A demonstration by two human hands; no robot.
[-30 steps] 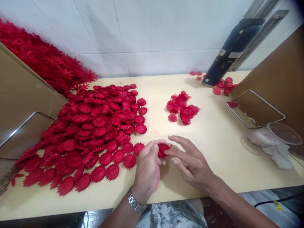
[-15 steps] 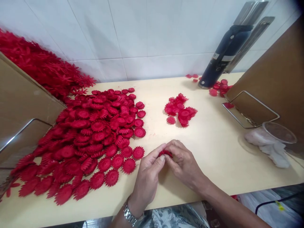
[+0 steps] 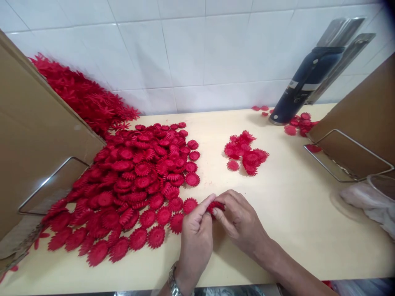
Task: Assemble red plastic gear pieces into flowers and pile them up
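Note:
My left hand (image 3: 196, 234) and my right hand (image 3: 239, 222) meet at the near middle of the pale table (image 3: 293, 213). Both pinch one small red toothed plastic flower piece (image 3: 217, 205), mostly hidden by the fingertips. A silver watch sits on my left wrist. Just left of my hands spreads a large heap of the same red flower pieces (image 3: 135, 181). A small cluster of red pieces (image 3: 245, 152) lies beyond my hands, right of centre.
Cardboard panels with metal wire stands rise at the left (image 3: 40, 139) and right (image 3: 361, 123). Spiky red pieces (image 3: 83, 96) pile up behind the left panel. A dark blue bottle (image 3: 305, 86) leans at the back right, red pieces around it. A crumpled plastic bag (image 3: 370, 201) lies at right.
My right hand's fingers, spread a second ago, have closed onto the red piece together with the left. The camera view has shifted slightly, so everything sits a little lower and to the right.

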